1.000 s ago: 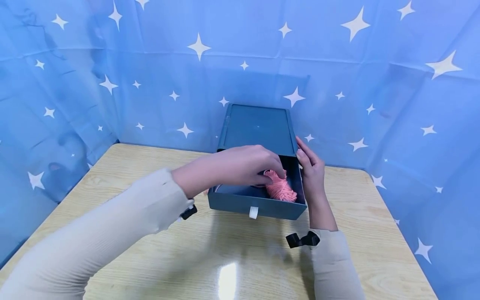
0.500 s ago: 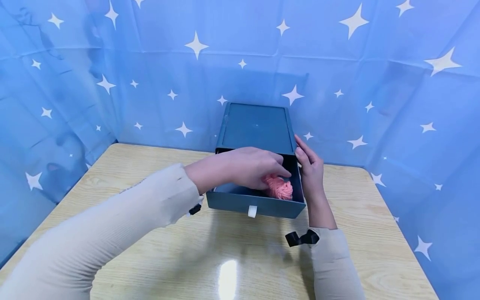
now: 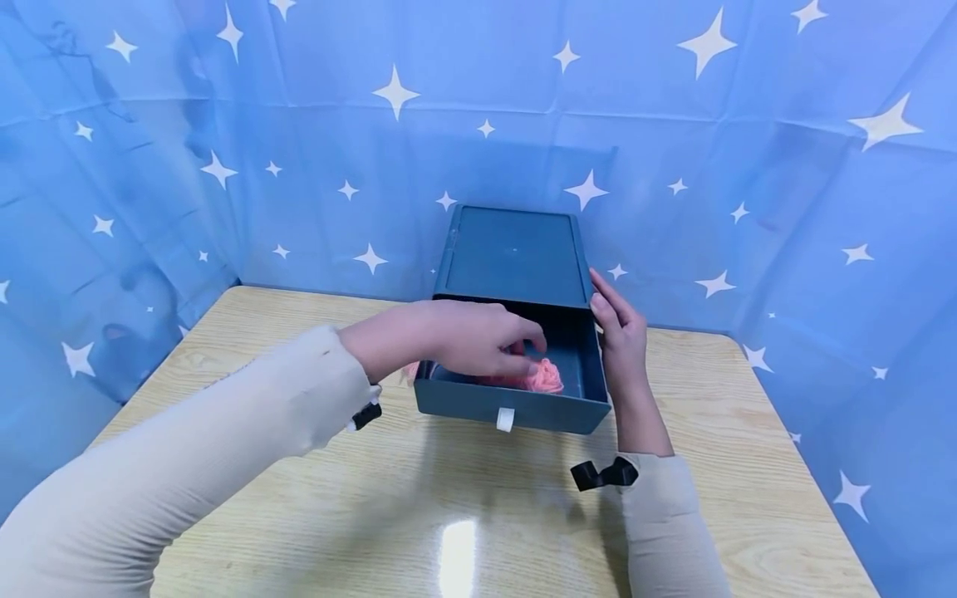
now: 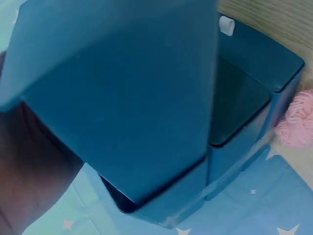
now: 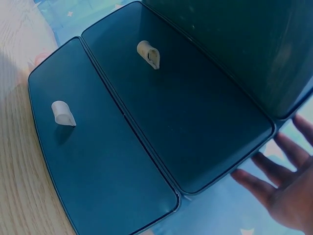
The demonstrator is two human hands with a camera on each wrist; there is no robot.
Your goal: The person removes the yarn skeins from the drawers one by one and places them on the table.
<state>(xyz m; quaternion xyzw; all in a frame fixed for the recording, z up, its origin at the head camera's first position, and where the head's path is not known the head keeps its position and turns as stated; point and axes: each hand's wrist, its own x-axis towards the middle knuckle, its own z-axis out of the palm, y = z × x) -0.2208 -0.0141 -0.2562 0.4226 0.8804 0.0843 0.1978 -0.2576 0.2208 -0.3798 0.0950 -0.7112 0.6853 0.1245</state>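
Observation:
A dark blue drawer unit has its top drawer pulled out. My left hand is inside the drawer, its thumb lying at a pink yarn ball and its index finger spread apart above. Part of that ball is hidden under the hand. In the left wrist view the drawer's outer wall covers the fingers, and only a dark part of the hand shows. My right hand rests along the unit's right side, fingers extended; the right wrist view shows its fingertips at the side edge.
Two lower drawers, a middle one and a bottom one, are pushed in, each with a white pull tab. Another pink yarn ball lies on the wooden table beside the unit. A blue starry curtain hangs behind.
My left hand has shifted left in the drawer, and the pink yarn ball has moved left with it. Thumb and index finger now stand wider apart. The right hand stays put.

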